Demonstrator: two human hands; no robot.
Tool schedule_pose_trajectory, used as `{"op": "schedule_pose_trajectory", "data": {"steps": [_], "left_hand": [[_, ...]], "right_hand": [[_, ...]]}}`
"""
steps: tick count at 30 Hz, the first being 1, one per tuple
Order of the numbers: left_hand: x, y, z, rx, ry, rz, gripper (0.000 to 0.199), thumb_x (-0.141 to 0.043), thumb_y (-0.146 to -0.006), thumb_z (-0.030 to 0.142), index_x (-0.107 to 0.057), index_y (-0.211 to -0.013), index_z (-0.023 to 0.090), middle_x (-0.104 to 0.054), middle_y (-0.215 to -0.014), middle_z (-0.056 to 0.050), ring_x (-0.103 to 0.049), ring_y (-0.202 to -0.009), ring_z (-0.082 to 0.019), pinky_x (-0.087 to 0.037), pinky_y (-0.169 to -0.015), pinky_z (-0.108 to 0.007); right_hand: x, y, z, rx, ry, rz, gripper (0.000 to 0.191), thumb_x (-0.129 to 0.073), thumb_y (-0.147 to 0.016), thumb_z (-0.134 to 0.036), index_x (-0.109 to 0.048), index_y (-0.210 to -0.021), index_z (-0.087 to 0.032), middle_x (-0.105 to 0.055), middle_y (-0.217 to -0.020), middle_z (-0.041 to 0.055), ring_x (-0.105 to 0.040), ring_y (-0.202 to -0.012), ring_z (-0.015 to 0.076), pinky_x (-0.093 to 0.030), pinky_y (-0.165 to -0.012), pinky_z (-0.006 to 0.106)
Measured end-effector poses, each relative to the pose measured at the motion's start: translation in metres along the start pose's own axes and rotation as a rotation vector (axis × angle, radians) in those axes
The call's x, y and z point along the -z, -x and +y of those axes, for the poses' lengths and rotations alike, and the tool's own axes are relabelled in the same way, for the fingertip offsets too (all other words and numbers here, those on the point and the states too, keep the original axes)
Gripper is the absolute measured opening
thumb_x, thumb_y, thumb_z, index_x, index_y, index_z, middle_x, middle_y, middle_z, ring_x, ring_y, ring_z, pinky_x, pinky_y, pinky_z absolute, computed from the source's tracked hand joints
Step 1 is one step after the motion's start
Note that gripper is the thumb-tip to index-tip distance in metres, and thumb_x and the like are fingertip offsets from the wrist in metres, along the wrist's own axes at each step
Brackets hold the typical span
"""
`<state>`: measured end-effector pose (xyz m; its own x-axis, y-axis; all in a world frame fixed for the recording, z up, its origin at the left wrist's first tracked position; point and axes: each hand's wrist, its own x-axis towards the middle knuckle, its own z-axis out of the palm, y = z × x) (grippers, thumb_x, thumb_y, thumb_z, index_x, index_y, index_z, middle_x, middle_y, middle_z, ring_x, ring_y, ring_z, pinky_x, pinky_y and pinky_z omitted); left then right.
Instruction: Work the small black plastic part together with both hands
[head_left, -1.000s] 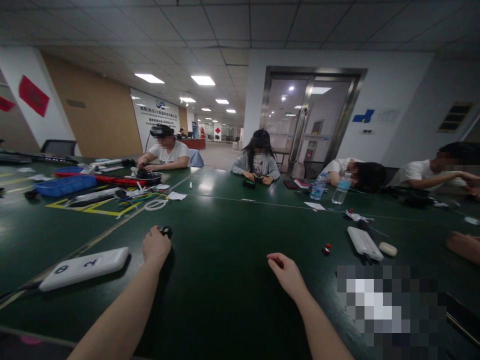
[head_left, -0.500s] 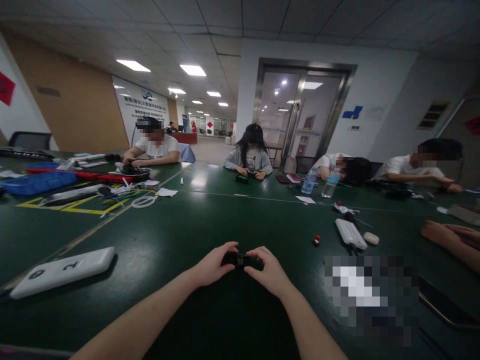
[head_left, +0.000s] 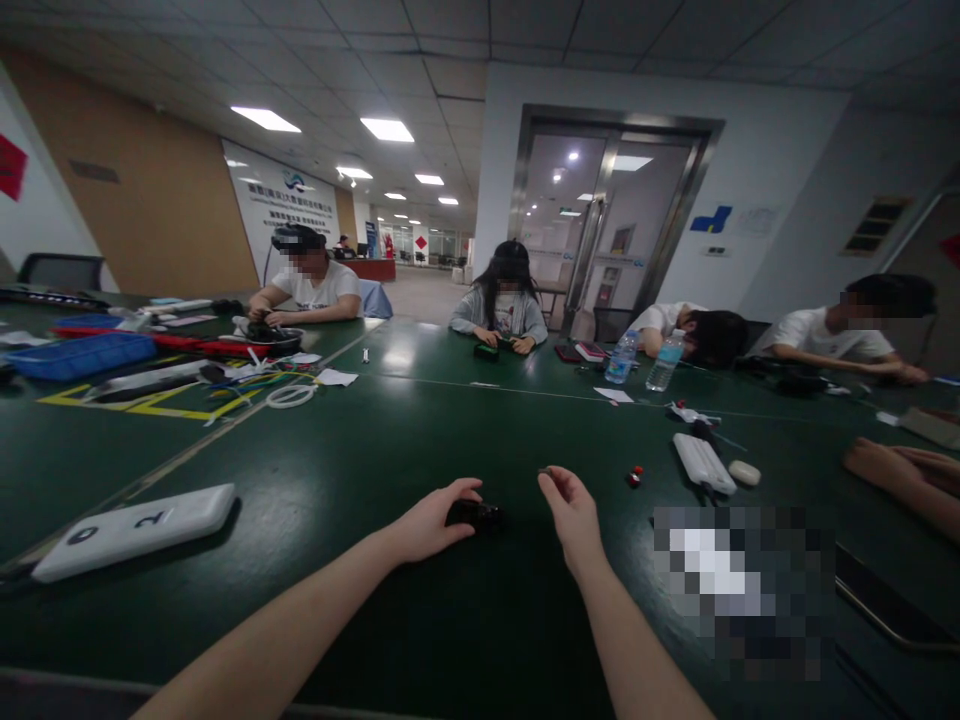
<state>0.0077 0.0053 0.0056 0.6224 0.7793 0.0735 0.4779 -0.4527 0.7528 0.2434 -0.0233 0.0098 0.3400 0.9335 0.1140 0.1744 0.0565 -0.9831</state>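
A small dark object [head_left: 480,514], black and roughly block-shaped, lies low over the green table [head_left: 337,450] in front of me; its exact kind I cannot make out. Its left end is in the grip of my left hand [head_left: 435,520], thumb on the near side and fingers on the far side. To the right, apart from that object, my right hand [head_left: 574,510] is closed in a pinch. Something tiny and dark shows at its thumb and fingertip, too small to name.
A white power bank [head_left: 142,530] lies at left, another white device [head_left: 703,465] at right beside a small red-and-black item [head_left: 636,477]. Two water bottles [head_left: 664,362] stand farther back. A dark phone [head_left: 892,605] is at far right. Near it rest another person's hands [head_left: 892,475]. Several people sit around.
My right hand has come off the black object and moved right and slightly up, fingers now pinched. My left hand has stayed on the object. The view has shifted slightly.
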Motion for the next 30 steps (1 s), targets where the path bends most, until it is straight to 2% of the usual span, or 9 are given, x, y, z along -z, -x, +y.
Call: {"op": "schedule_pose_trajectory", "data": {"steps": [5, 10, 19, 30], "left_hand": [[0.0023, 0.0006, 0.0008, 0.019, 0.027, -0.013, 0.064, -0.061, -0.078, 0.025, -0.035, -0.136, 0.027, -0.054, -0.128, -0.003, -0.047, -0.121, -0.020, -0.033, -0.105, -0.040], [0.0037, 0.0013, 0.0031, 0.054, 0.045, -0.021, 0.062, -0.060, -0.078, 0.024, -0.036, -0.135, 0.027, -0.053, -0.130, -0.004, -0.047, -0.121, -0.020, -0.034, -0.105, -0.040], [0.0037, 0.0002, -0.0003, 0.050, 0.060, -0.019, 0.061, -0.061, -0.078, 0.026, -0.037, -0.134, 0.028, -0.052, -0.131, -0.004, -0.046, -0.122, -0.020, -0.033, -0.105, -0.040], [0.0067, 0.0005, 0.0036, 0.063, 0.028, -0.008, 0.055, -0.061, -0.077, 0.028, -0.046, -0.130, 0.024, -0.050, -0.132, -0.005, -0.046, -0.121, -0.020, -0.036, -0.103, -0.037]], "right_hand": [[0.0092, -0.0080, 0.0100, -0.089, -0.032, 0.072, 0.042, -0.060, -0.075, -0.045, -0.055, -0.109, -0.021, -0.061, -0.113, 0.0064, -0.057, -0.104, 0.0223, -0.051, -0.081, 0.031], [0.0090, -0.0050, 0.0053, -0.105, -0.015, 0.079, 0.043, -0.058, -0.076, -0.045, -0.055, -0.112, -0.021, -0.061, -0.114, 0.0067, -0.057, -0.106, 0.0235, -0.051, -0.083, 0.033], [0.0102, -0.0089, 0.0115, -0.129, 0.006, 0.093, 0.045, -0.059, -0.074, -0.048, -0.056, -0.111, -0.021, -0.062, -0.116, 0.0058, -0.057, -0.107, 0.0232, -0.052, -0.081, 0.031], [0.0108, -0.0057, 0.0056, -0.166, -0.015, 0.092, 0.045, -0.059, -0.075, -0.046, -0.055, -0.113, -0.022, -0.061, -0.116, 0.0063, -0.056, -0.108, 0.0246, -0.051, -0.084, 0.034]]}}
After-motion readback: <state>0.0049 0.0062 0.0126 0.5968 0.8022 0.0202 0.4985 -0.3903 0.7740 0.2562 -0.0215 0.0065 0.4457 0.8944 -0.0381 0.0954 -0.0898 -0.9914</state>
